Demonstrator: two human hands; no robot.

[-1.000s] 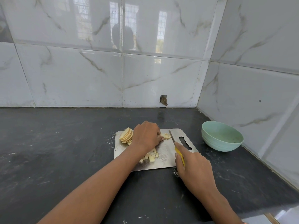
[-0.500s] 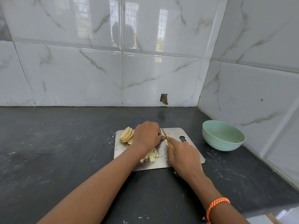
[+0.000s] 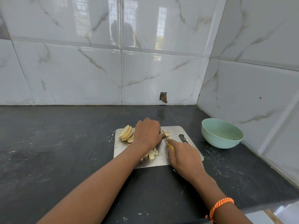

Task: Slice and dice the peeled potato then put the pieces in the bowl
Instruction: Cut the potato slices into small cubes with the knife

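Where the two tiled walls (image 3: 161,70) meet, the dark tabletop (image 3: 56,151) runs into its far right corner, and a metal cutting board (image 3: 174,130) lies near the middle of it. A pale green bowl (image 3: 221,133) stands just right of the board, close to the tabletop's right edge. On the board, the left hand (image 3: 148,133) is curled over a stack of potato pieces (image 3: 167,134), holding it down. The right hand (image 3: 184,156), an orange braided band (image 3: 218,207) at its wrist, grips a yellow-handled knife (image 3: 165,139) with the blade against that stack. Fanned potato slices (image 3: 127,134) lie at the board's far left corner; diced potato (image 3: 152,154) sits near its front edge.
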